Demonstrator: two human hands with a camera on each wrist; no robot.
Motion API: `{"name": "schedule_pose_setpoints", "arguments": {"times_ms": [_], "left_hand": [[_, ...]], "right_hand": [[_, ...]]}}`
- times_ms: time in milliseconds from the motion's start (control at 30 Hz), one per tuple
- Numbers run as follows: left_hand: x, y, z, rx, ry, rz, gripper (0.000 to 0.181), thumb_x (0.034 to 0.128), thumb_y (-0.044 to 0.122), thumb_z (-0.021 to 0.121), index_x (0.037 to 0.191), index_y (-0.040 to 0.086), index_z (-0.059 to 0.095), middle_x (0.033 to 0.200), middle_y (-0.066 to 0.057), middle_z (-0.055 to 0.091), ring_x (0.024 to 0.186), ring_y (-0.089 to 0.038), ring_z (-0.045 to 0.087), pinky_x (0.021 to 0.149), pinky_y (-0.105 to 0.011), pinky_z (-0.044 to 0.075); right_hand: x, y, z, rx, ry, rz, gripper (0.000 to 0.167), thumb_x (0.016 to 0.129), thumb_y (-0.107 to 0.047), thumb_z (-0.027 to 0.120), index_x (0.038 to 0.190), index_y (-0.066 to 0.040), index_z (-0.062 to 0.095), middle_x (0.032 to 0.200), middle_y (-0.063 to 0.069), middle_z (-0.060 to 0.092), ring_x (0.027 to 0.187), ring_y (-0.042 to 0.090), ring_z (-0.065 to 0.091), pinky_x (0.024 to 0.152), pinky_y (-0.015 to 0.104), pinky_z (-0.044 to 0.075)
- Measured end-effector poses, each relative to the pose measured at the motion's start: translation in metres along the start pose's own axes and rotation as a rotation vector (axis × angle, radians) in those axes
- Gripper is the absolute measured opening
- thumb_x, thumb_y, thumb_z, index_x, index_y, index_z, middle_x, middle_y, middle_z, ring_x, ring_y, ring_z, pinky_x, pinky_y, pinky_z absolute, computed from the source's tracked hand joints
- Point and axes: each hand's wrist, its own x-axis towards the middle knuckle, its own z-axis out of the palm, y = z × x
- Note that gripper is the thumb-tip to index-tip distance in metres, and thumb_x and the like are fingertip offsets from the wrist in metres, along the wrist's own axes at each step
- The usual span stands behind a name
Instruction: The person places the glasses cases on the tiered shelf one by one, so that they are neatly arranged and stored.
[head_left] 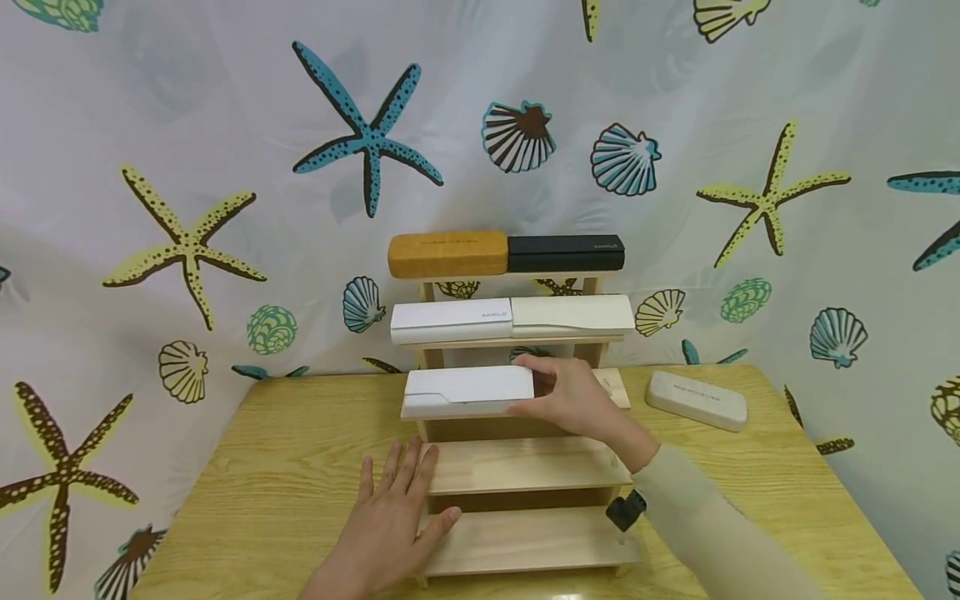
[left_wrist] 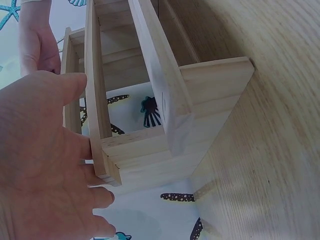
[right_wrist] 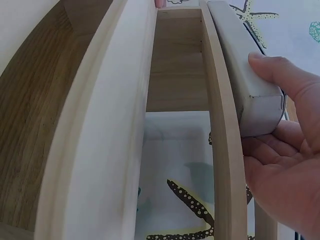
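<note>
A white glasses case [head_left: 469,388] lies on the third tier of a stepped wooden rack [head_left: 525,462]. My right hand [head_left: 570,395] grips it by its right end; in the right wrist view, my thumb lies on the white case [right_wrist: 245,70] and my fingers are on its other side. At the rack's left side, my left hand [head_left: 393,517] rests with extended fingers on the edge of the lower tiers. In the left wrist view, the left hand [left_wrist: 45,155] touches the end of a shelf board [left_wrist: 100,115], thumb along it.
On the top tier sit an orange-brown case [head_left: 448,255] and a black case [head_left: 566,253]. Below them are another white case [head_left: 452,321] and a cream case [head_left: 572,313]. One greyish case [head_left: 696,401] lies on the wooden table [head_left: 292,450], right of the rack. A patterned curtain [head_left: 465,200] hangs behind.
</note>
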Motion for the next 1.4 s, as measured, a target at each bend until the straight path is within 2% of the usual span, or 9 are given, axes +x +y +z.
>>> {"name": "schedule_pose_setpoints", "arguments": {"times_ms": [133,367,533,867,1100,1233,1333,1400], "left_hand": [[0.000,0.000,0.000,0.004,-0.004,-0.001,0.082,0.1063,0.057,0.052,0.166,0.005,0.031,0.173,-0.023,0.021,0.161,-0.047,0.016,0.123,-0.079,0.007],[0.001,0.000,0.000,0.004,-0.023,-0.012,0.083,0.1064,0.059,0.051,0.166,0.006,0.029,0.174,-0.022,0.019,0.162,-0.047,0.014,0.124,-0.078,0.005],[0.001,0.000,-0.001,0.005,-0.032,-0.014,0.084,0.1064,0.060,0.049,0.167,0.006,0.029,0.174,-0.021,0.017,0.162,-0.046,0.013,0.124,-0.078,0.004],[0.001,0.000,0.000,0.019,-0.003,-0.003,0.082,0.1058,0.057,0.053,0.166,0.005,0.031,0.173,-0.024,0.022,0.161,-0.048,0.017,0.123,-0.079,0.007],[0.002,0.001,0.001,0.028,-0.003,-0.010,0.083,0.1051,0.057,0.054,0.165,0.005,0.032,0.172,-0.024,0.025,0.161,-0.048,0.019,0.123,-0.079,0.009],[0.002,0.001,0.001,0.028,-0.001,-0.009,0.083,0.1049,0.057,0.055,0.165,0.005,0.032,0.172,-0.024,0.025,0.161,-0.048,0.019,0.123,-0.079,0.010],[0.002,0.001,0.001,0.030,0.006,-0.005,0.083,0.1050,0.056,0.055,0.165,0.005,0.032,0.172,-0.024,0.025,0.161,-0.048,0.020,0.123,-0.079,0.011],[0.002,0.001,0.001,0.032,0.011,-0.002,0.083,0.1050,0.056,0.055,0.165,0.004,0.033,0.172,-0.024,0.026,0.161,-0.048,0.020,0.123,-0.079,0.011]], "right_hand": [[0.003,-0.001,0.004,-0.010,0.001,0.005,0.067,0.083,-0.034,0.092,0.141,-0.011,0.068,0.118,0.006,0.078,0.086,0.013,0.060,0.076,0.027,0.051],[0.006,-0.001,0.007,-0.017,-0.011,0.012,0.066,0.083,-0.034,0.091,0.141,-0.011,0.068,0.111,0.003,0.075,0.086,0.014,0.058,0.074,0.026,0.049],[0.006,0.001,0.008,-0.036,-0.012,0.016,0.068,0.083,-0.036,0.091,0.142,-0.013,0.067,0.115,0.004,0.074,0.086,0.016,0.055,0.073,0.028,0.047],[0.005,-0.001,0.009,-0.043,-0.001,0.007,0.069,0.084,-0.035,0.091,0.144,-0.013,0.066,0.128,0.005,0.071,0.094,0.018,0.055,0.082,0.031,0.048],[0.005,-0.002,0.010,-0.013,0.002,0.012,0.068,0.085,-0.032,0.091,0.144,-0.010,0.065,0.122,0.007,0.070,0.091,0.020,0.054,0.077,0.032,0.048],[0.002,-0.002,0.006,-0.027,0.003,0.017,0.070,0.084,-0.035,0.091,0.145,-0.013,0.065,0.139,0.008,0.068,0.116,0.023,0.063,0.099,0.043,0.054],[-0.001,-0.001,-0.001,-0.019,0.010,0.020,0.070,0.084,-0.035,0.090,0.146,-0.013,0.064,0.148,0.009,0.064,0.136,0.028,0.060,0.116,0.051,0.047],[-0.004,0.000,-0.007,0.004,0.017,0.022,0.069,0.085,-0.033,0.090,0.145,-0.013,0.065,0.149,0.009,0.064,0.140,0.029,0.058,0.118,0.052,0.045]]}}
